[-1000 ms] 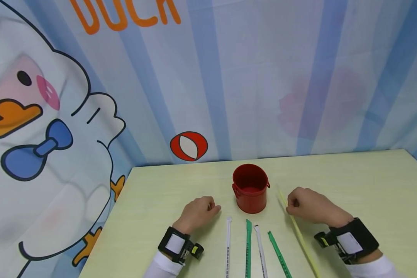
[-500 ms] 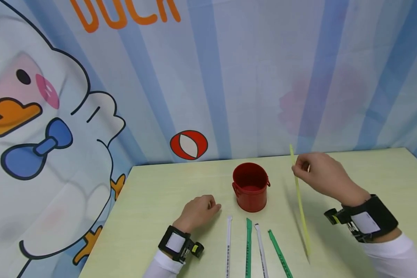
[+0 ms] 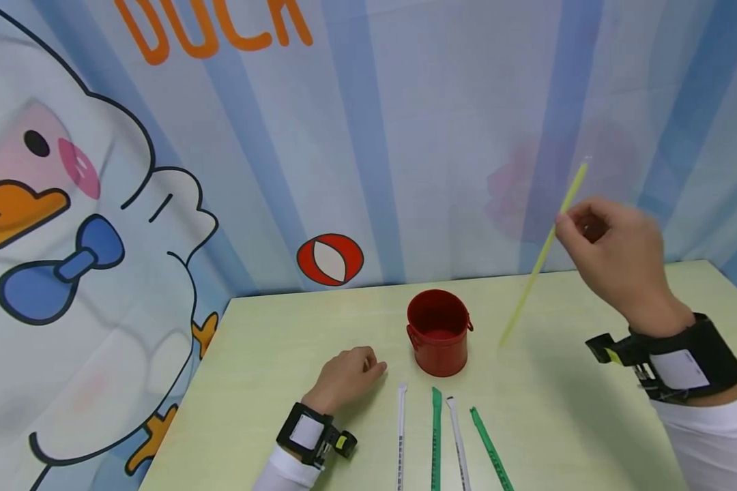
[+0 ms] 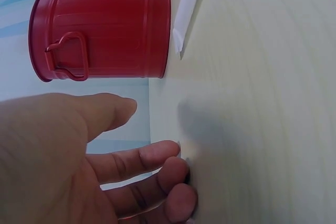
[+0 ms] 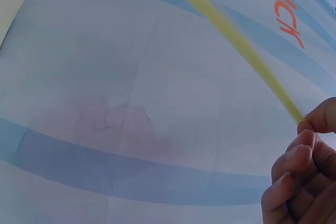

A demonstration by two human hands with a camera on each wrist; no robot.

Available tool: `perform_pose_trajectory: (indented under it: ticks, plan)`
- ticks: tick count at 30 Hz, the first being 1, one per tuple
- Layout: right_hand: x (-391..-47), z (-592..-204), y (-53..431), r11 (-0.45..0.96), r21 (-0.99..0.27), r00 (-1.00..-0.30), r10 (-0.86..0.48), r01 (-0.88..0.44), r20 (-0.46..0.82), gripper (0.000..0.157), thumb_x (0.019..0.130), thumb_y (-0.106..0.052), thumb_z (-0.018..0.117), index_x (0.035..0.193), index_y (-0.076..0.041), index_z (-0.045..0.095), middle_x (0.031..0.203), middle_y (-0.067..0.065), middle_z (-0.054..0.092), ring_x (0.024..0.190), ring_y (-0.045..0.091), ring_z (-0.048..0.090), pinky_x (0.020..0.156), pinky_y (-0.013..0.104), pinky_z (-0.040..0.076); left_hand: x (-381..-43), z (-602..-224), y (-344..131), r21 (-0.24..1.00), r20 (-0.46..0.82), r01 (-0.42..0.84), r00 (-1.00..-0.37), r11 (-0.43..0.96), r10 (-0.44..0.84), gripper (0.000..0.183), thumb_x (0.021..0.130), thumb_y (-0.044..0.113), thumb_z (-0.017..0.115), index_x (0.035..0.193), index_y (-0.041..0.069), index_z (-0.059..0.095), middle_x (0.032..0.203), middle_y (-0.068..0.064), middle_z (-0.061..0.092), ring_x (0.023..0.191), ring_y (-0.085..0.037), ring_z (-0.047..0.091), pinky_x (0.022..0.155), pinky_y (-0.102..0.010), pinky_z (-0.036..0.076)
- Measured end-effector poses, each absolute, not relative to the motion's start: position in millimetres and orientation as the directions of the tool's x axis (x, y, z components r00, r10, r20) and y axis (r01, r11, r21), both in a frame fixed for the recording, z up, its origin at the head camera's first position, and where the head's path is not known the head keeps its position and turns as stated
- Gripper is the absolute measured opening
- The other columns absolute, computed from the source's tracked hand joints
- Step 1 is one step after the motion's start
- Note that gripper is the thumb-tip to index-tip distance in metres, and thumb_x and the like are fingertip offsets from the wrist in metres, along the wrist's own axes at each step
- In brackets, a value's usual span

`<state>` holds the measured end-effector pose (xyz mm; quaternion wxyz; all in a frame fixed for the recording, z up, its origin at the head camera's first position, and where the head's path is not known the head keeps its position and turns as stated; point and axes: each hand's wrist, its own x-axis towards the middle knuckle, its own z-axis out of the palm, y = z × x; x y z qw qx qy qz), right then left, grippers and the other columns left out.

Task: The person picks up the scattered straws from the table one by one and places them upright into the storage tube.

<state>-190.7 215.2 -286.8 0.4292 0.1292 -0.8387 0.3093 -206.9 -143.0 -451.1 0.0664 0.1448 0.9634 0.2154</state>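
Note:
High above the table at the right, my right hand (image 3: 626, 262) pinches a long yellow straw (image 3: 536, 273) between thumb and fingertips. The straw slants, its upper end leaning right and its lower end pointing down left. In the right wrist view, the straw (image 5: 244, 48) runs up left from the pinching fingertips (image 5: 311, 124). My left hand (image 3: 344, 378) rests on the table with loosely curled fingers and holds nothing. A red metal bucket (image 3: 440, 354) stands upright at the table's middle, between the hands. The left wrist view shows the bucket (image 4: 113, 30) just beyond my left thumb.
In front of the bucket lie two thin white-wrapped straws, one left (image 3: 402, 429) and one right (image 3: 459, 440). Two green-wrapped straws, one upright in view (image 3: 437, 436) and one slanting (image 3: 490, 447), lie among them. A patterned curtain (image 3: 454, 136) hangs behind the table (image 3: 295, 327).
My right hand has lifted the yellow straw off the table and carried it up and right. The straw's lower end has swung left. My left hand stays in place.

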Motion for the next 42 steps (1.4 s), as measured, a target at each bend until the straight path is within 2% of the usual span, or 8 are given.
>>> perform_pose_trajectory:
  ticks: [7, 16, 24, 32, 38, 42]
  plan:
    - [-191.0, -275.2, 213.0, 0.761, -0.396, -0.519, 0.091, -0.514, 0.850, 0.021, 0.088, -0.017, 0.059, 0.081, 0.002, 0.065, 0.064, 0.010, 0.057, 0.058, -0.009, 0.037, 0.057, 0.026, 0.032, -206.1, -451.2, -143.3, 0.436, -0.063, 0.258, -0.947, 0.862, 0.315, 0.025, 0.091, 0.037, 0.054, 0.085, 0.014, 0.059, 0.061, 0.003, 0.050, 0.055, -0.012, 0.046, 0.051, -0.029, 0.035]
    - [-189.6, -270.0, 195.6, 0.694, -0.426, -0.424, 0.189, -0.580, 0.886, 0.017, 0.085, -0.008, 0.060, 0.079, 0.008, 0.064, 0.063, 0.013, 0.056, 0.056, -0.010, 0.037, 0.057, 0.017, 0.030, -206.8, -451.2, -144.6, 0.441, -0.059, 0.264, -0.945, 0.858, 0.321, 0.025, 0.091, 0.037, 0.054, 0.086, 0.013, 0.060, 0.061, 0.003, 0.051, 0.054, -0.012, 0.046, 0.051, -0.029, 0.036]
    - [-202.0, -284.2, 187.8, 0.677, -0.438, -0.433, 0.191, -0.591, 0.881, 0.017, 0.085, -0.012, 0.062, 0.081, 0.004, 0.067, 0.063, 0.010, 0.059, 0.055, -0.007, 0.040, 0.055, 0.016, 0.032, -207.6, -452.5, -145.7, 0.443, -0.064, 0.264, -0.944, 0.857, 0.324, 0.025, 0.091, 0.038, 0.054, 0.087, 0.014, 0.061, 0.061, 0.003, 0.051, 0.054, -0.012, 0.046, 0.051, -0.029, 0.037]
    - [-212.1, -299.8, 176.8, 0.672, -0.457, -0.478, 0.172, -0.583, 0.861, 0.017, 0.085, -0.015, 0.062, 0.082, 0.001, 0.068, 0.066, 0.008, 0.062, 0.054, -0.005, 0.043, 0.054, 0.019, 0.035, -207.3, -450.3, -145.9, 0.444, -0.072, 0.263, -0.942, 0.856, 0.327, 0.026, 0.091, 0.038, 0.053, 0.088, 0.014, 0.061, 0.061, 0.003, 0.050, 0.055, -0.012, 0.046, 0.052, -0.029, 0.036]
    - [-216.7, -316.6, 164.7, 0.693, -0.444, -0.504, 0.133, -0.568, 0.853, 0.014, 0.085, -0.016, 0.062, 0.080, -0.005, 0.069, 0.065, 0.005, 0.063, 0.051, 0.008, 0.051, 0.051, 0.019, 0.037, -207.3, -449.4, -146.9, 0.437, -0.074, 0.256, -0.945, 0.863, 0.317, 0.026, 0.091, 0.038, 0.053, 0.088, 0.014, 0.061, 0.061, 0.003, 0.050, 0.055, -0.012, 0.046, 0.052, -0.029, 0.036]
    - [-218.6, -326.4, 157.2, 0.701, -0.443, -0.525, 0.115, -0.559, 0.843, 0.014, 0.085, -0.016, 0.061, 0.079, -0.005, 0.068, 0.064, 0.004, 0.063, 0.050, 0.012, 0.052, 0.049, 0.024, 0.037, -207.5, -450.2, -147.6, 0.433, -0.074, 0.252, -0.947, 0.866, 0.313, 0.026, 0.091, 0.039, 0.053, 0.087, 0.014, 0.060, 0.059, 0.003, 0.048, 0.054, -0.012, 0.045, 0.052, -0.029, 0.036]
